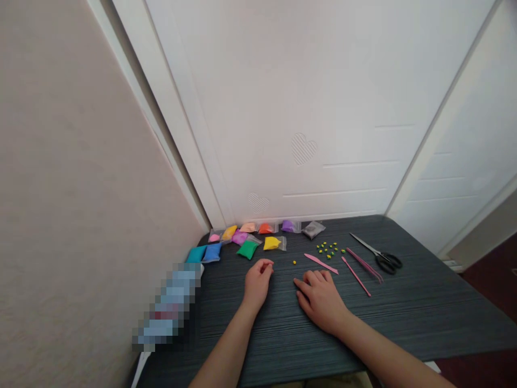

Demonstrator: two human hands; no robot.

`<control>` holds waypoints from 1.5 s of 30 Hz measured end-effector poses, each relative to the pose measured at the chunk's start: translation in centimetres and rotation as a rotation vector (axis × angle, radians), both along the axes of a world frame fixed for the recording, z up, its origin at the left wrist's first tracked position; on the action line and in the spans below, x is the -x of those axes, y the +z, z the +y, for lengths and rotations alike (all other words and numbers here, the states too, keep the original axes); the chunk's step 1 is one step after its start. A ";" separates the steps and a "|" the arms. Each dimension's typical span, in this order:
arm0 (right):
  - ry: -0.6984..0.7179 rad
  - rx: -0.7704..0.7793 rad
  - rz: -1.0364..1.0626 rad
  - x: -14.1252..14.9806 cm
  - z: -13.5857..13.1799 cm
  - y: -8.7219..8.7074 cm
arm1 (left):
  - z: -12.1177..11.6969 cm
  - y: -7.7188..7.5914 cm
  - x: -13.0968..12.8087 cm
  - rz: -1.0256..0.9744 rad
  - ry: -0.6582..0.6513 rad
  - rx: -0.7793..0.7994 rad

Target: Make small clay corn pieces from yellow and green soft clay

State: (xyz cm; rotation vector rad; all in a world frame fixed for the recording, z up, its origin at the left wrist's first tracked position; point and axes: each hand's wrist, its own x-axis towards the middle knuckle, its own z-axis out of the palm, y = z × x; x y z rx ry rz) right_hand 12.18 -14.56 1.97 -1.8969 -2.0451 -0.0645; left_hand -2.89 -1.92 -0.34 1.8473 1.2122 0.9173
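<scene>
My left hand (258, 281) is over the dark table with its fingers curled in and thumb and fingertips together; anything between them is too small or hidden to make out. To its right, my right hand (320, 297) rests low on the table, index finger stretched to the left and thumb apart, with no held thing showing. Just beyond the hands lies a small yellow ball (294, 262). A pink modelling knife (321, 263) lies past the right hand's knuckles. Several tiny green-and-yellow pieces (328, 251) are grouped farther back.
Bags of coloured clay line the back left, among them a green bag (247, 249) and a yellow bag (272, 243). On the right lie a pink stick tool (356, 277), pink tweezers (365, 265) and black-handled scissors (379, 255). A blurred packet (172, 307) stands by the left wall.
</scene>
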 end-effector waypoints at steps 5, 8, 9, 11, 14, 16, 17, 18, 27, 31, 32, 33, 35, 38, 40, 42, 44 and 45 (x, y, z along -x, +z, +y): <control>0.018 0.052 -0.002 -0.3 1.7 -0.1 | 1.4 -0.1 -1.3 0.162 -0.029 -0.026; 0.027 0.096 -0.004 -0.4 1.9 -0.2 | 2.2 -0.2 -1.8 0.180 -0.078 -0.027; 0.033 0.113 0.001 -0.5 1.7 -0.2 | 2.4 -0.2 -1.8 0.174 -0.099 -0.022; 0.057 0.150 0.013 -0.5 1.0 -0.3 | 2.9 -0.1 -1.6 0.149 -0.140 -0.006; 0.084 0.189 0.014 -0.6 0.2 -0.5 | 3.3 -0.1 -1.2 0.099 -0.182 0.016; 0.087 0.205 0.009 -0.7 0.3 -0.5 | 3.4 -0.2 -1.0 0.095 -0.191 0.018; 0.084 0.206 0.002 -0.7 0.7 -0.6 | 3.5 -0.2 -1.0 0.103 -0.195 0.015; 0.079 0.203 -0.008 -0.8 1.1 -0.6 | 3.5 -0.2 -1.0 0.113 -0.198 0.011; 0.082 0.204 -0.095 -0.8 1.3 -0.9 | 3.4 -0.3 -1.0 0.134 -0.210 -0.002; 0.092 0.216 -0.100 -0.7 0.3 -0.8 | 3.5 -0.2 -1.1 0.141 -0.205 -0.012; 0.088 0.213 -0.099 -0.7 0.5 -0.8 | 3.5 -0.2 -1.1 0.140 -0.203 -0.015; 0.083 0.207 -0.098 -0.7 0.8 -0.8 | 3.5 -0.2 -1.1 0.137 -0.202 -0.019; 0.071 0.191 -0.100 -0.6 1.7 -0.8 | 3.5 -0.2 -1.1 0.130 -0.208 -0.022; 0.065 0.169 -0.108 -0.6 2.4 -0.7 | 3.5 -0.3 -1.1 0.122 -0.219 -0.026; 0.073 0.162 -0.111 -0.6 1.9 -0.6 | 3.4 -0.3 -1.0 0.115 -0.223 -0.029; 0.088 0.158 -0.117 -0.6 0.8 -0.7 | 3.5 -0.3 -1.0 0.113 -0.222 -0.030; 0.100 0.151 -0.128 -0.6 -0.1 -0.7 | 3.5 -0.3 -1.0 0.121 -0.217 -0.029; 0.100 0.147 -0.132 -0.5 -0.4 -0.7 | 3.5 -0.2 -1.0 0.125 -0.212 -0.028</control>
